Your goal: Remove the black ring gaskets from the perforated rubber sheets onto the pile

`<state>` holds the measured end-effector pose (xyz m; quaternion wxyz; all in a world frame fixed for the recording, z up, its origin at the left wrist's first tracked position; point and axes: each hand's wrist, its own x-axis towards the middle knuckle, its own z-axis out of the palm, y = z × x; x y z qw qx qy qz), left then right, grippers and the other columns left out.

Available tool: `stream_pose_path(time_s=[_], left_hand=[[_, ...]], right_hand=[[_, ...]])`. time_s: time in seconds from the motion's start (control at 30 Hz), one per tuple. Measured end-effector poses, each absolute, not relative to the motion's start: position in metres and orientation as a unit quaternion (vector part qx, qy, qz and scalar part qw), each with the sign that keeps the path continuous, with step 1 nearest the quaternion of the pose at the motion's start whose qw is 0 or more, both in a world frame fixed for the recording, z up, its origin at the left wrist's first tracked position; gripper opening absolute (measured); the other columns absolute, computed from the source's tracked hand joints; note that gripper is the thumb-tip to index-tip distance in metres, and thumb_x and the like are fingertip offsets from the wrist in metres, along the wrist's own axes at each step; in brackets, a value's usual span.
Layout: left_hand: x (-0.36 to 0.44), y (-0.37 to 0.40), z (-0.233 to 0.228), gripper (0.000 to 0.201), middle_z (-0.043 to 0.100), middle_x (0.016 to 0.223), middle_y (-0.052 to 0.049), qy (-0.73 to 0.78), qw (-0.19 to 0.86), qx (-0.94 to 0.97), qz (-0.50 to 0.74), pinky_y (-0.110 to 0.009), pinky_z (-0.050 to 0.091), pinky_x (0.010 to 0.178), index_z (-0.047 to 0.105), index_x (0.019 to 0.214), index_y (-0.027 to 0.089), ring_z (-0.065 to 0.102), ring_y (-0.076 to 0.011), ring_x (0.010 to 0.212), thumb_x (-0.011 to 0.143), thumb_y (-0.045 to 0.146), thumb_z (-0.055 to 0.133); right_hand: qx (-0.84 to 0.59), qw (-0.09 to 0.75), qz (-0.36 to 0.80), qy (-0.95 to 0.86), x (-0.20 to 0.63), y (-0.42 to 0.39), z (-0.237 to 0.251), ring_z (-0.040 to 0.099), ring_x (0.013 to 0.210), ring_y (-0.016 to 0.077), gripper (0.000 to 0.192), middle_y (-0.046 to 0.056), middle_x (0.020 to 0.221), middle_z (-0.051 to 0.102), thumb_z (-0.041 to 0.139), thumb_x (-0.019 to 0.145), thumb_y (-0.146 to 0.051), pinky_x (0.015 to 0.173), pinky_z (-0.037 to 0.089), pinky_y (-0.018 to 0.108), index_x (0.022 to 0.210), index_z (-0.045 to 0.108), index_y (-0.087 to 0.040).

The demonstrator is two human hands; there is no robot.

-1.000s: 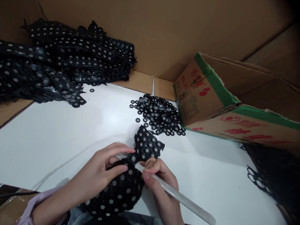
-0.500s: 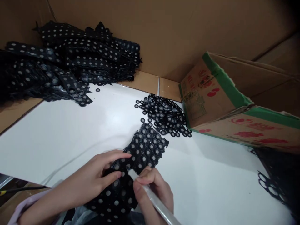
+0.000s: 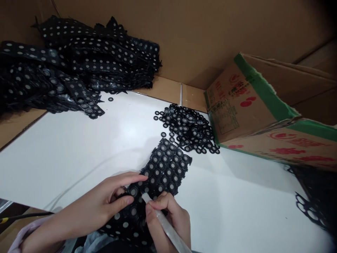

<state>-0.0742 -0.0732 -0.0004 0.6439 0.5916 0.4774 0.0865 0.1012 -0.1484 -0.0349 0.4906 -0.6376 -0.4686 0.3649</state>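
Observation:
A black rubber sheet with rows of round moulded rings (image 3: 164, 172) lies on the white tabletop and droops toward me at its near end. My left hand (image 3: 113, 196) grips its left edge, index finger and thumb on top, the other fingers curled and partly hidden. My right hand (image 3: 168, 218) is closed around a white pen-like tool (image 3: 168, 226), held slanted. The tool's pale tip touches or nearly touches the sheet between the two hands; its exact contact is too small to tell. Just beyond the sheet's far end is a heap of loose black rings (image 3: 192, 128).
Stacked dotted black sheets (image 3: 105, 63) fill the back left. One stray ring (image 3: 111, 99) lies near them. A cardboard box with green tape (image 3: 231, 102) stands at the right, open at the top. Black perforated scrap (image 3: 313, 200) hangs at the right edge. Cardboard walls (image 3: 189, 42) rise behind.
The right hand and tool tip have shifted slightly left along the sheet. The left hand stays on the sheet's edge. The view has shifted a little, moving the box rightward in the picture.

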Motion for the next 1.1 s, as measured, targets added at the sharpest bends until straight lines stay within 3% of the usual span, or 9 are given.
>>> stream_pose_path(time_s=[0.27, 0.5, 0.63, 0.77, 0.9, 1.1], left_hand=[[-0.074, -0.073, -0.001, 0.043, 0.043, 0.158, 0.005, 0.469, 0.662, 0.578, 0.085, -0.044, 0.027, 0.12, 0.055, 0.139, 0.044, 0.038, -0.0273, 0.144, 0.097, 0.034, 0.055], [-0.078, -0.079, 0.001, 0.049, 0.043, 0.157, 0.005, 0.472, 0.686, 0.548, 0.081, -0.039, 0.051, 0.099, 0.056, 0.138, 0.044, 0.05, -0.0334, 0.132, 0.091, 0.036, 0.064], [-0.075, -0.08, 0.002, 0.051, 0.046, 0.155, 0.005, 0.467, 0.684, 0.554, 0.089, -0.032, 0.054, 0.086, 0.056, 0.138, 0.045, 0.064, -0.0239, 0.101, 0.089, 0.032, 0.064], [-0.075, -0.081, 0.004, 0.06, 0.045, 0.152, 0.007, 0.48, 0.689, 0.536, 0.085, -0.023, 0.049, 0.065, 0.052, 0.14, 0.047, 0.054, -0.0118, 0.07, 0.086, 0.027, 0.068], [-0.076, -0.082, 0.002, 0.059, 0.041, 0.153, 0.007, 0.469, 0.696, 0.537, 0.094, -0.023, 0.046, 0.067, 0.052, 0.14, 0.046, 0.052, -0.0122, 0.075, 0.087, 0.026, 0.067], [-0.075, -0.081, 0.002, 0.06, 0.045, 0.147, 0.006, 0.456, 0.696, 0.545, 0.098, -0.024, 0.046, 0.073, 0.052, 0.14, 0.045, 0.055, -0.0149, 0.083, 0.086, 0.022, 0.065]], right_hand=[[-0.618, 0.496, 0.376, -0.481, 0.103, -0.149, -0.033, 0.049, 0.052, 0.013, 0.019, -0.003, 0.061, 0.051, 0.056, 0.087, -0.028, 0.049, 0.034, 0.027, 0.07, 0.05, -0.023], [-0.604, 0.463, 0.303, -0.573, 0.097, -0.145, -0.036, 0.053, 0.056, 0.0149, 0.014, -0.002, 0.063, 0.053, 0.053, 0.088, -0.02, 0.053, 0.038, 0.028, 0.075, 0.05, -0.024], [-0.609, 0.454, 0.309, -0.572, 0.097, -0.144, -0.037, 0.053, 0.061, 0.0158, 0.015, -0.001, 0.067, 0.054, 0.052, 0.089, -0.02, 0.057, 0.038, 0.029, 0.074, 0.051, -0.023], [-0.57, 0.509, 0.445, -0.467, 0.109, -0.145, -0.033, 0.048, 0.058, 0.0138, 0.017, -0.004, 0.064, 0.051, 0.056, 0.091, -0.029, 0.055, 0.035, 0.027, 0.076, 0.053, -0.024], [-0.515, 0.571, 0.475, -0.428, 0.114, -0.149, -0.031, 0.045, 0.057, 0.0135, 0.019, -0.005, 0.061, 0.047, 0.059, 0.09, -0.032, 0.054, 0.034, 0.026, 0.074, 0.053, -0.024], [-0.545, 0.525, 0.407, -0.512, 0.108, -0.151, -0.033, 0.05, 0.056, 0.0133, 0.012, -0.004, 0.062, 0.053, 0.057, 0.083, -0.02, 0.055, 0.036, 0.027, 0.071, 0.053, -0.023]])
